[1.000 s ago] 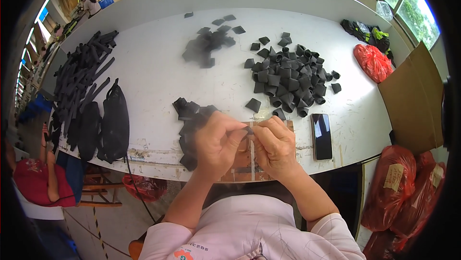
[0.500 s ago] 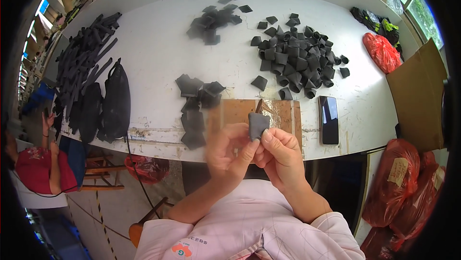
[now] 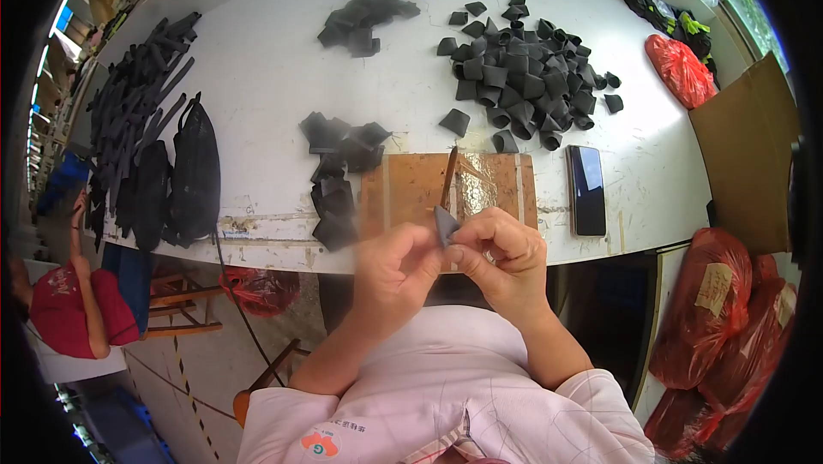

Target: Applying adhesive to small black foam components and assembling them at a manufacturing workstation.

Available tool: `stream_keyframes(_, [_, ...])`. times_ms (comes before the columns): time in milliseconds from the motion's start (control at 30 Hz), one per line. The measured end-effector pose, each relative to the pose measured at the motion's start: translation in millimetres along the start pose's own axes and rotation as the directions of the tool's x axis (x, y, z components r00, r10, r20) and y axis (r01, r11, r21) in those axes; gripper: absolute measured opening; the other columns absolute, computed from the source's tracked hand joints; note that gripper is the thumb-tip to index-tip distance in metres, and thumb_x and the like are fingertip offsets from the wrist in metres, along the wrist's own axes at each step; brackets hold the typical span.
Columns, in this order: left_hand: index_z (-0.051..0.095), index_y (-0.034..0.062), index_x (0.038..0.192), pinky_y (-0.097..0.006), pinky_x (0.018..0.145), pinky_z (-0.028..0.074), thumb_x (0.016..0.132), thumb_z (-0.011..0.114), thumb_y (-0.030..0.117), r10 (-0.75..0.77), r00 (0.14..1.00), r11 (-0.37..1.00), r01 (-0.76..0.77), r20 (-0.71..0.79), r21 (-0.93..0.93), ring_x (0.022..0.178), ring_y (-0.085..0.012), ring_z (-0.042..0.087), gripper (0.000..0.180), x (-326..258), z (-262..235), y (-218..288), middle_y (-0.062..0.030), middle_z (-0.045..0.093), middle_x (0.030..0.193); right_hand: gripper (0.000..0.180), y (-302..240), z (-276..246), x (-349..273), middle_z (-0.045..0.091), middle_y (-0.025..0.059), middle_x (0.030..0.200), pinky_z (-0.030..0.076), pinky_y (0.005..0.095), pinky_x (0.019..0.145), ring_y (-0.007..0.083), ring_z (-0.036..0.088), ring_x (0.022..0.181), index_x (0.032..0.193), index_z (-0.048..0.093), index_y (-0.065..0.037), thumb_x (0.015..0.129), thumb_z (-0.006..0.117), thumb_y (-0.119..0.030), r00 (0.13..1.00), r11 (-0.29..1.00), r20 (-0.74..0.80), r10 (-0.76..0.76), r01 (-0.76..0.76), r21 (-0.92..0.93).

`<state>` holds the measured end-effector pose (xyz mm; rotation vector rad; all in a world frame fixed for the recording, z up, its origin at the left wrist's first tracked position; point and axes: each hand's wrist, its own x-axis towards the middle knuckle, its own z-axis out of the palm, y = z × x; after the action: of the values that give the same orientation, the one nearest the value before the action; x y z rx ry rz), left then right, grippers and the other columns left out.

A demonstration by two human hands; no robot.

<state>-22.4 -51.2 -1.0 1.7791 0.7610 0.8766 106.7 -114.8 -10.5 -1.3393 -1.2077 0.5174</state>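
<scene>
In front of me, above the table's near edge, my two hands hold one small dark grey fabric piece (image 3: 446,225). My right hand (image 3: 504,265) pinches it between thumb and fingers. The fingers of my left hand (image 3: 394,274) close on its left side, slightly blurred. The piece points upward, seen almost edge-on. Behind it lies a brown board (image 3: 399,194) with a glossy taped patch and a thin brown stick (image 3: 449,177). Left of the board is a loose stack of flat dark pieces (image 3: 334,198). Short black tube-like pieces (image 3: 523,83) form a large heap beyond it.
Further back lies another pile of flat dark pieces (image 3: 364,14). Black strips (image 3: 137,95) and a dark bag (image 3: 195,177) lie at left. A phone (image 3: 587,190) rests right of the board. Red bags (image 3: 703,310) and a cardboard sheet (image 3: 741,155) stand at right. Another person (image 3: 81,310) sits at left.
The fabric piece has turned from facing me flat to nearly edge-on, and sits slightly further left. My hands have shifted around it. The view has tilted slightly, so the table appears higher.
</scene>
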Motion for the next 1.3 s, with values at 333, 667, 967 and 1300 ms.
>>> stream_keyframes(333, [0.052,0.0005,0.07,-0.02,0.045,0.042,0.07,0.061,-0.005,0.114,0.986,0.982,-0.093,-0.122,0.164,0.048,-0.0076,0.052,0.01,-21.1,16.3,-24.6,-0.0038,0.055,0.058,0.024,24.1,-10.7,-3.6,0.049,0.0093,0.069,0.032,0.0251,0.039,0.0167,0.042,0.048,0.076,0.06,0.004,0.053,0.065,-0.001,0.725,0.5,0.245,-0.644,0.641,-0.583])
stream_keyframes(667, [0.053,-0.0008,0.094,-0.036,0.071,0.043,0.074,0.055,0.001,0.001,0.835,0.724,0.379,-0.55,0.577,0.078,-0.0297,0.053,0.02,-33.0,-57.3,-127.2,-0.0154,0.053,0.092,0.025,32.6,-88.2,112.9,0.059,0.002,0.075,0.038,0.0172,0.055,0.004,0.048,0.062,0.098,0.061,0.001,0.087,0.051,-0.02,0.757,0.885,-0.584,-0.294,-0.016,-0.466])
stream_keyframes(967, [0.057,-0.0012,0.082,-0.026,0.063,0.043,0.074,0.058,-0.001,-0.252,0.9,0.902,0.352,-0.357,0.251,0.069,-0.0149,0.053,0.008,-29.3,-85.8,-127.4,-0.0062,0.056,0.08,0.01,25.1,37.8,-7.1,0.053,0.0085,0.064,0.042,0.0293,0.046,0.0193,0.053,0.052,0.076,0.059,-0.001,0.073,0.065,-0.008,0.958,0.985,0.272,0.093,-0.048,-0.168])
stream_keyframes(1300, [0.056,0.0012,0.087,-0.02,0.062,0.041,0.078,0.06,0.007,-0.487,0.859,0.762,0.33,-0.158,-0.558,0.07,-0.0067,0.051,0.011,-16.6,-26.8,-59.6,-0.0011,0.056,0.078,0.015,40.8,57.4,-0.2,0.043,0.005,0.061,0.038,0.0309,0.041,0.0202,0.047,0.052,0.065,0.052,-0.005,0.06,0.066,-0.005,0.959,0.811,0.094,-0.266,0.276,-0.516])
